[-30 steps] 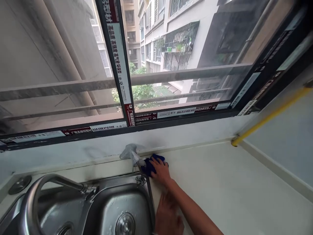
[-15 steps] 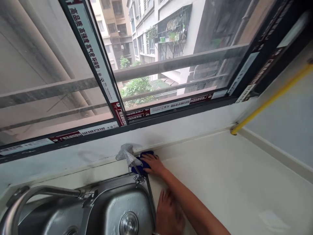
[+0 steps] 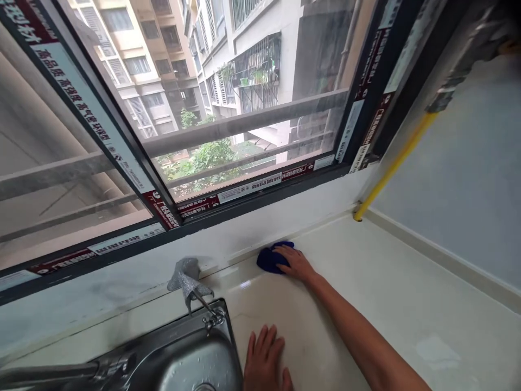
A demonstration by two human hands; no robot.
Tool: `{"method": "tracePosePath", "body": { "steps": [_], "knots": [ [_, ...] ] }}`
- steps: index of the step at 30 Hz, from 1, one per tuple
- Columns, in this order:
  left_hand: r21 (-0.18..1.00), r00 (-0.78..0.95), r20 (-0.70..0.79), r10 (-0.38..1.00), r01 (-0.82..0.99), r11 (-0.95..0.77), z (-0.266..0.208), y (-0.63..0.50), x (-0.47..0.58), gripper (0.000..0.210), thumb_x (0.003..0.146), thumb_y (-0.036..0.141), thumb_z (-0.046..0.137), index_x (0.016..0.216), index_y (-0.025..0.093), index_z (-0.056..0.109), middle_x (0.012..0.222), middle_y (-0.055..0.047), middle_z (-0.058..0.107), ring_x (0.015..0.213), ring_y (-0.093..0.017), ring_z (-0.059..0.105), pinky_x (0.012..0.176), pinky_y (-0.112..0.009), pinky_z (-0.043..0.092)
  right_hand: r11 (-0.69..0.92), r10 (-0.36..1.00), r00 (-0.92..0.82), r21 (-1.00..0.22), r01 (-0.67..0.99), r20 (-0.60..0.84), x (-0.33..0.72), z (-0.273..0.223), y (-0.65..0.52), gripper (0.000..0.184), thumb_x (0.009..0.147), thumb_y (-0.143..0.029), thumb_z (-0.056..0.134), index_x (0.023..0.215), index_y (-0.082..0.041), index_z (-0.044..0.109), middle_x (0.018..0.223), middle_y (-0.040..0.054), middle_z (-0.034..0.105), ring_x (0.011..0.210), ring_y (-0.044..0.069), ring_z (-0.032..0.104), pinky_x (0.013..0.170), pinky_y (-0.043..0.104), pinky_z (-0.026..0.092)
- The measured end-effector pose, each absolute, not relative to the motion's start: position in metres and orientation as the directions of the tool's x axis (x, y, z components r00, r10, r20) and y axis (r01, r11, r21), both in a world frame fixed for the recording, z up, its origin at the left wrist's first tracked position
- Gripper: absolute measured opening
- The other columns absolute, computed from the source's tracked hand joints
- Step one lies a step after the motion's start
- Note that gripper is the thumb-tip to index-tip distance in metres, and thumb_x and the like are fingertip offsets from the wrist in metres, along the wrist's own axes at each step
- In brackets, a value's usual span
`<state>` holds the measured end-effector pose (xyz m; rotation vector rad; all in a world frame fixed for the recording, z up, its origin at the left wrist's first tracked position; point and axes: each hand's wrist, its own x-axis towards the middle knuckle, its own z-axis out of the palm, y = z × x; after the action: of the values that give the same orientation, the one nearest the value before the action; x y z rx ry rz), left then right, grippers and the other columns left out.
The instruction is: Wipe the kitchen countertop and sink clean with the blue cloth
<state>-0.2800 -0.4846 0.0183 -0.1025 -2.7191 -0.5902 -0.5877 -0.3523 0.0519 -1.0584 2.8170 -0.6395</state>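
Note:
My right hand [image 3: 296,263] presses on a dark blue cloth [image 3: 268,259], its fingers bent over the cloth's right side. Both are on the pale countertop [image 3: 325,326], close against the low upstand below the window. Just right of the sink's corner, my left hand [image 3: 265,358] rests on the countertop with its fingers spread and nothing in it. A grey mesh cloth [image 3: 188,281] hangs over a thin metal spout at the sink's back corner, to the left of the blue cloth.
The steel sink [image 3: 191,353] fills the lower left, with a curved faucet [image 3: 49,373] across it. A dark-framed window [image 3: 260,195] runs along the back. At the right, a yellow pipe [image 3: 394,165] rises from the counter's corner.
My right hand has moved right along the back of the counter with the blue cloth, away from the mesh cloth. The blurred left hand now lies spread on the countertop. The view has shifted right.

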Motion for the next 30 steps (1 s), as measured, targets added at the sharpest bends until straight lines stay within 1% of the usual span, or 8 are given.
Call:
{"method": "tracePosePath", "body": {
  "steps": [4,10,13,15,19,23,26,30],
  "knots": [
    [0.373,-0.91,0.413,-0.028,0.142,0.917,0.005,-0.486,-0.282,0.059,0.075,0.02,0.058,0.132,0.03,0.057,0.143,-0.005,0.059,0.136,-0.028,0.051,0.113,-0.059,0.045,0.8,-0.474,-0.876,-0.373,-0.471,0.089,-0.611,0.05,-0.31,0.056,0.095,-0.046,0.048,0.149,-0.032,0.042,0.157,0.0031,0.041,0.145,0.025,0.033,0.117,0.048,0.03],
    [0.32,-0.881,0.472,0.006,0.178,0.93,-0.023,-0.493,-0.285,0.058,0.075,0.025,0.057,0.132,0.031,0.057,0.139,-0.004,0.062,0.133,-0.028,0.054,0.112,-0.054,0.045,0.938,-0.038,-0.998,-0.343,-0.052,0.048,-0.645,0.047,-0.207,0.063,0.097,-0.052,0.032,0.153,-0.022,0.034,0.16,0.012,0.033,0.147,0.033,0.026,0.115,0.063,0.027],
    [0.25,-0.885,0.459,0.076,0.21,0.945,-0.03,-0.501,-0.285,0.061,0.073,0.025,0.056,0.134,0.029,0.055,0.14,-0.005,0.062,0.133,-0.028,0.054,0.111,-0.054,0.046,0.929,0.199,-0.98,-0.323,0.181,0.022,-0.654,0.038,-0.153,0.068,0.096,-0.056,0.028,0.154,-0.022,0.031,0.161,0.0121,0.03,0.147,0.034,0.023,0.115,0.063,0.025],
    [0.191,-0.899,0.416,0.136,0.232,0.954,-0.03,-0.505,-0.284,0.065,0.072,0.023,0.057,0.138,0.028,0.052,0.142,-0.006,0.06,0.134,-0.029,0.053,0.11,-0.054,0.047,0.903,0.323,-0.946,-0.31,0.296,0.039,-0.658,0.033,-0.128,0.072,0.095,-0.058,0.027,0.155,-0.018,0.029,0.161,0.0156,0.029,0.145,0.037,0.024,0.113,0.065,0.025],
    [0.133,-0.917,0.352,0.186,0.245,0.96,-0.027,-0.508,-0.282,0.068,0.073,0.023,0.058,0.141,0.027,0.049,0.145,-0.008,0.057,0.136,-0.029,0.051,0.109,-0.054,0.047,0.851,0.478,-0.876,-0.281,0.444,0.066,-0.67,0.034,-0.122,0.073,0.092,-0.054,0.033,0.152,-0.011,0.034,0.155,0.0219,0.034,0.138,0.045,0.03,0.109,0.069,0.025],
    [0.188,-0.923,0.355,0.151,0.228,0.955,-0.025,-0.507,-0.28,0.064,0.076,0.028,0.057,0.14,0.028,0.05,0.145,-0.007,0.057,0.137,-0.03,0.049,0.111,-0.055,0.046,0.829,0.514,-0.857,-0.279,0.484,0.043,-0.688,0.044,-0.171,0.07,0.089,-0.048,0.039,0.145,-0.007,0.043,0.152,0.0258,0.037,0.134,0.051,0.032,0.104,0.072,0.026],
    [0.198,-0.926,0.342,0.158,0.236,0.951,-0.019,-0.506,-0.281,0.063,0.077,0.027,0.058,0.14,0.029,0.051,0.146,-0.006,0.056,0.137,-0.029,0.049,0.111,-0.054,0.047,0.904,0.357,-0.932,-0.276,0.327,0.064,-0.686,0.052,-0.229,0.069,0.089,-0.044,0.039,0.148,-0.009,0.039,0.155,0.0246,0.033,0.135,0.048,0.032,0.104,0.069,0.028],
    [0.252,-0.945,0.313,0.097,0.181,0.951,0.003,-0.497,-0.281,0.066,0.075,0.019,0.057,0.14,0.029,0.05,0.148,-0.005,0.054,0.14,-0.028,0.047,0.112,-0.059,0.046,0.949,0.179,-0.978,-0.281,0.143,0.104,-0.644,0.054,-0.308,0.07,0.091,-0.04,0.035,0.153,-0.008,0.03,0.158,0.0244,0.028,0.141,0.047,0.024,0.106,0.07,0.024]
  ]
}}
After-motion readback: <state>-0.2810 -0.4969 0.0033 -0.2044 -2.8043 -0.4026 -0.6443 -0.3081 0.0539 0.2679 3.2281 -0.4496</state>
